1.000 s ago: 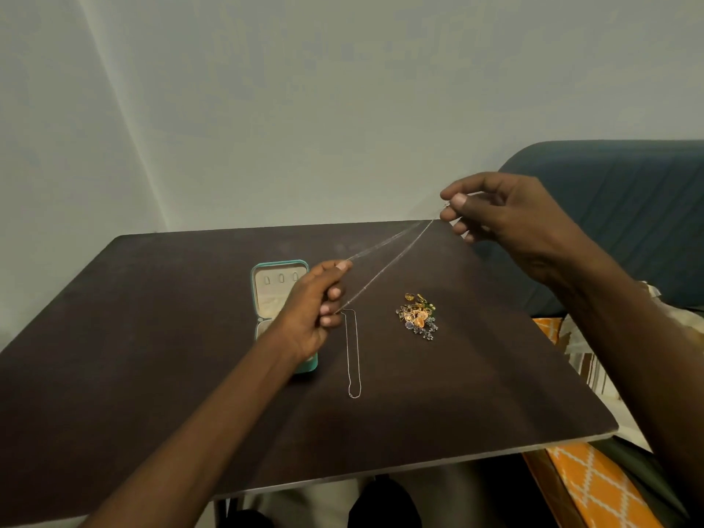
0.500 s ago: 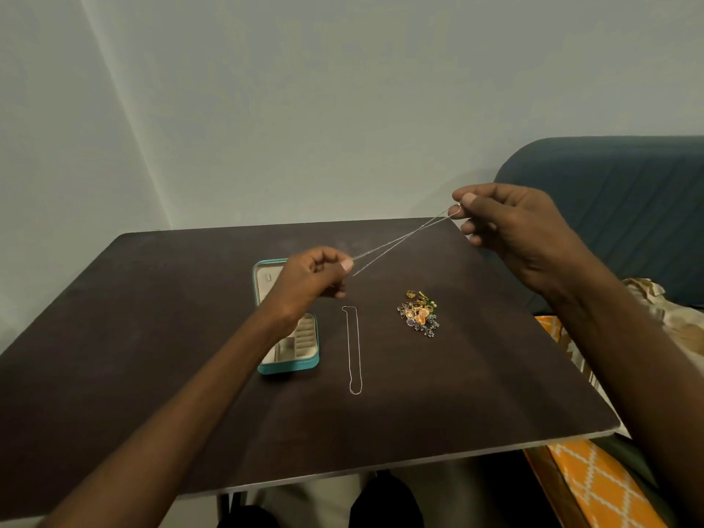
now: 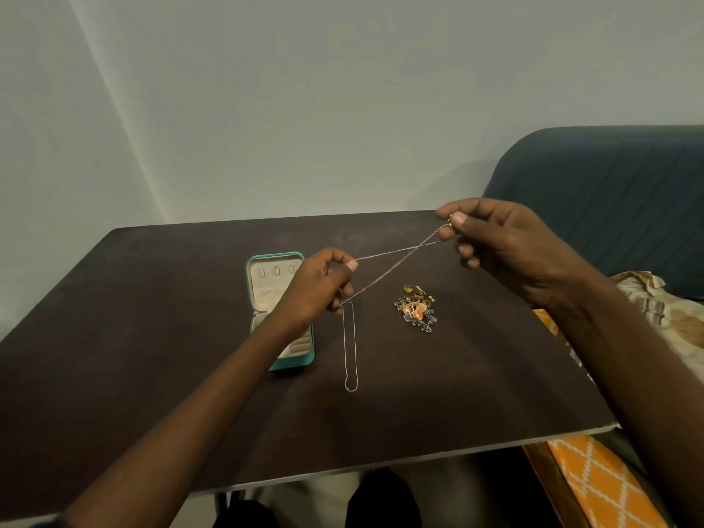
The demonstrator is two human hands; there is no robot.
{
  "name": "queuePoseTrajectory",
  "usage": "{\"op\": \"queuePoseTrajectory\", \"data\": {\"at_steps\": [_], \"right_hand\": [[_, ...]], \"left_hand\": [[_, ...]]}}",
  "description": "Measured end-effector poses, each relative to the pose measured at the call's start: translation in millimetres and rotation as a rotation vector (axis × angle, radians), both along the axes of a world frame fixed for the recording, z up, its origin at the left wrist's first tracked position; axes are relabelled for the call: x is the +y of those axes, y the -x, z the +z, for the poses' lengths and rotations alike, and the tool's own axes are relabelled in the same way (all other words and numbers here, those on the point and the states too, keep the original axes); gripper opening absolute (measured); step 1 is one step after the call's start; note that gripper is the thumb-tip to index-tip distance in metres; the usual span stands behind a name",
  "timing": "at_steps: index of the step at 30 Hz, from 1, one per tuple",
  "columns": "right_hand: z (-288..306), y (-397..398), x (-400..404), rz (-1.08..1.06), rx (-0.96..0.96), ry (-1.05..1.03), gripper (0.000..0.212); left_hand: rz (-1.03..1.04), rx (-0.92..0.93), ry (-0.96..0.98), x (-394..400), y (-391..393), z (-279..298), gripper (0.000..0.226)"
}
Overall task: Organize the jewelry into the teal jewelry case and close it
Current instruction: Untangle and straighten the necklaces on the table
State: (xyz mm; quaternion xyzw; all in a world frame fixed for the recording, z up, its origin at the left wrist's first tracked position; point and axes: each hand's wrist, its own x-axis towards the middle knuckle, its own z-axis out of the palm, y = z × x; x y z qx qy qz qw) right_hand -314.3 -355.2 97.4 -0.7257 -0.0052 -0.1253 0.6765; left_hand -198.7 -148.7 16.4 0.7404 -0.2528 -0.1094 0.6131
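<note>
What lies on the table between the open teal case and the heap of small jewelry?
In the head view, a thin silver chain lies looped on the table between the teal case and the jewelry heap.

A domestic room, most likely a living room, is suggested. A dark wooden table (image 3: 160,337) is set into the corner of plain, pale painted walls (image 3: 343,108). Just beside its right edge a dark teal upholstered sofa (image 3: 609,192) is seen, with an orange cushion (image 3: 605,485) patterned in white lattice and a crumpled beige cloth (image 3: 655,306) lying on it. No work equipment is shown.
</note>
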Motion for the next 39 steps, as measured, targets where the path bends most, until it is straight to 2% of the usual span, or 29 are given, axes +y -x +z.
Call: {"op": "queuePoseTrajectory", "data": {"at_steps": [5,10,17,24,28,31,35,39], "right_hand": [[-2,6,-1,0.076,-0.019,0.015,0.013],[-3,12,-7,0.024,0.004,0.224,0.014],[-9,16,-1,-0.011,0.013,0.034,0.013],[-29,29,7,-0.121,0.057,0.051,0.009],[-53,37,15,-0.210,0.115,-0.069,0.013],[-76,41,16,-0.253,0.194,-0.056,0.013],[-104,46,17,-0.243,0.314,-0.013,0.011],[-127,47,27,-0.219,0.375,0.113,0.010]], "left_hand": [[0.065,0.100,0.055,0,-4,5,0.011],[0.104,0.243,0.142,9,-11,13,0.009],[0.104,0.249,0.142,16,-12,23,0.009],[0.132,0.231,0.039,12,-28,36,0.012],[0.035,0.373,0.028,6,-43,42,0.010],[-0.103,0.435,0.011,5,-56,41,0.017],[-0.159,0.287,-0.102,0,-68,30,0.027],[-0.045,-0.061,-0.354,-15,-78,8,0.033]]}}
